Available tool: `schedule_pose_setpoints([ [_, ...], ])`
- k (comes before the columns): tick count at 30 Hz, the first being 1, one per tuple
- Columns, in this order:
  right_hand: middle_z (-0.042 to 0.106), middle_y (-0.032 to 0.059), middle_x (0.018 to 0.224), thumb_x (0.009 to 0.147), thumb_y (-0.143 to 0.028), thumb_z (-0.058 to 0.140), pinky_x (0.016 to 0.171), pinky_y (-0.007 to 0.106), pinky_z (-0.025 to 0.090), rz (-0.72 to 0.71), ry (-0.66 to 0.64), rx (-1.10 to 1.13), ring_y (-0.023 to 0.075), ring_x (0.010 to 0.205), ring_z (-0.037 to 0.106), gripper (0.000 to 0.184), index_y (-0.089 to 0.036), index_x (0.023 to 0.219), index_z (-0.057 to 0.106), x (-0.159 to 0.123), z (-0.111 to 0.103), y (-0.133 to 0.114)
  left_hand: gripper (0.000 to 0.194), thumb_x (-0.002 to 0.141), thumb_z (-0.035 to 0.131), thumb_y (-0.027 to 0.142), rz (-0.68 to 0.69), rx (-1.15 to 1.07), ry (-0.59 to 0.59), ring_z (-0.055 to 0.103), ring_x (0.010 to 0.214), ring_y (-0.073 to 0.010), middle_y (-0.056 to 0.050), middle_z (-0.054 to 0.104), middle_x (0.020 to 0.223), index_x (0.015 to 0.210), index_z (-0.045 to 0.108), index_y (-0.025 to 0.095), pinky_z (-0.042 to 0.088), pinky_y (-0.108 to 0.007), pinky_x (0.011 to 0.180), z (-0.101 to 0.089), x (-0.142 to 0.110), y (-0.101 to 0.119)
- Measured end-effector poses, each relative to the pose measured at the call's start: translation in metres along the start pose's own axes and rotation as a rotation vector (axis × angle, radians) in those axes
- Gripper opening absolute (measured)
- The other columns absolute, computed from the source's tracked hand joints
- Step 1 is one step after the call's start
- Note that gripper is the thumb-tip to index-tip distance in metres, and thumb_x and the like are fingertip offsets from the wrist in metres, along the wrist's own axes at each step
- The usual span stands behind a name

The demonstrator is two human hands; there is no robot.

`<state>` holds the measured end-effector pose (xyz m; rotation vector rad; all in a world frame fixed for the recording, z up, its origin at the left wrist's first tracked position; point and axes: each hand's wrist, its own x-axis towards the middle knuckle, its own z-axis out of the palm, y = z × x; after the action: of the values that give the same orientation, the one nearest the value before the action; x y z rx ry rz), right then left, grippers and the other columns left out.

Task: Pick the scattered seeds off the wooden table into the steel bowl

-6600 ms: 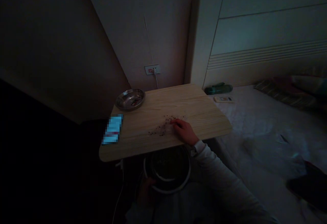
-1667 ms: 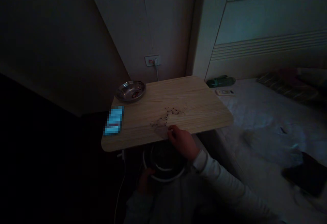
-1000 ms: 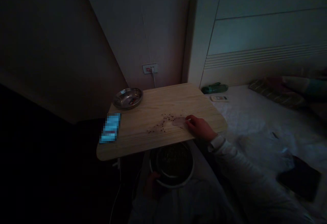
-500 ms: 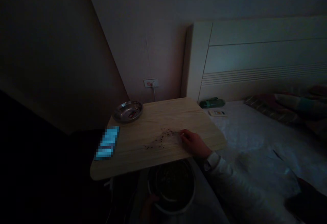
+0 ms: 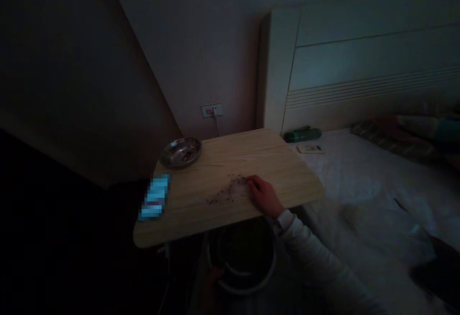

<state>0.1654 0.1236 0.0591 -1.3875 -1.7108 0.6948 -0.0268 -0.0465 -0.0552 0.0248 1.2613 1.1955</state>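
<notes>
Small dark seeds [image 5: 224, 195] lie scattered in the middle of a light wooden table [image 5: 294, 181]. My right hand [image 5: 264, 195] rests on the table just right of them, fingers curled and pinched on a small pale sheet [image 5: 239, 188] that lies against the seeds. Below the table's front edge, my left hand [image 5: 212, 276] grips the rim of a round bowl [image 5: 268, 267] with a white rim and a dark inside. The room is very dim and fine detail is lost.
A steel dish [image 5: 180, 152] sits at the table's back left and a lit phone [image 5: 155, 196] at its left edge. A wall socket [image 5: 211, 110] with a cable is behind. A bed [image 5: 359, 190] at right holds a green bottle [image 5: 302, 134] and a remote [image 5: 310, 149].
My right hand went from the table's front edge above the bowl to the right of the seeds, then slid left with the pale sheet against them. The bowl stays under the edge.
</notes>
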Motion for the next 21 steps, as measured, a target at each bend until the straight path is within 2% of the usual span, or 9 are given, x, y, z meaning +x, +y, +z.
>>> schedule_pose_setpoints([
  [3, 0.067, 0.0078, 0.091, 0.084, -0.027, 0.039, 0.076, 0.032, 0.045, -0.003, -0.007, -0.012, 0.0189, 0.084, 0.061, 0.026, -0.017, 0.095, 0.061, -0.001, 0.001, 0.002, 0.017, 0.052, 0.06, 0.009, -0.091, 0.052, 0.089, 0.062, 0.085, -0.0297, -0.002, 0.064, 0.052, 0.042, 0.058, 0.022, 0.04, -0.041, 0.091, 0.015, -0.012, 0.006],
  [5, 0.067, 0.0076, 0.091, 0.084, -0.027, 0.041, 0.077, 0.032, 0.045, -0.015, -0.027, -0.024, 0.0188, 0.085, 0.061, 0.025, -0.018, 0.095, 0.062, -0.002, 0.0, 0.002, 0.011, 0.056, 0.06, 0.012, -0.159, 0.064, 0.062, 0.063, 0.08, -0.0306, -0.006, 0.067, 0.055, 0.047, 0.063, 0.018, 0.043, -0.043, 0.086, 0.026, -0.024, 0.014],
  [9, 0.068, 0.0063, 0.092, 0.085, -0.026, 0.041, 0.079, 0.031, 0.045, -0.019, -0.03, -0.019, 0.0176, 0.085, 0.061, 0.025, -0.018, 0.095, 0.062, -0.001, -0.002, 0.001, 0.014, 0.06, 0.055, 0.008, -0.281, -0.013, -0.019, 0.064, 0.084, -0.0289, -0.005, 0.066, 0.053, 0.053, 0.065, 0.016, 0.044, -0.041, 0.085, 0.043, -0.045, 0.029],
  [15, 0.067, 0.0075, 0.095, 0.084, -0.023, 0.043, 0.08, 0.031, 0.046, -0.02, -0.026, -0.026, 0.0181, 0.088, 0.061, 0.025, -0.017, 0.098, 0.062, -0.001, -0.001, 0.001, 0.015, 0.058, 0.054, 0.006, -0.356, -0.028, -0.04, 0.064, 0.087, -0.0288, -0.004, 0.066, 0.054, 0.053, 0.063, 0.017, 0.043, -0.044, 0.086, 0.042, -0.051, 0.029],
  [21, 0.068, 0.0077, 0.096, 0.084, -0.024, 0.044, 0.078, 0.032, 0.046, -0.021, -0.036, -0.082, 0.019, 0.087, 0.062, 0.025, -0.018, 0.098, 0.063, -0.002, -0.001, 0.0, 0.019, 0.056, 0.05, 0.003, -0.386, -0.095, 0.02, 0.063, 0.09, -0.0286, -0.005, 0.068, 0.056, 0.056, 0.065, 0.016, 0.043, -0.043, 0.088, 0.05, -0.054, 0.026],
])
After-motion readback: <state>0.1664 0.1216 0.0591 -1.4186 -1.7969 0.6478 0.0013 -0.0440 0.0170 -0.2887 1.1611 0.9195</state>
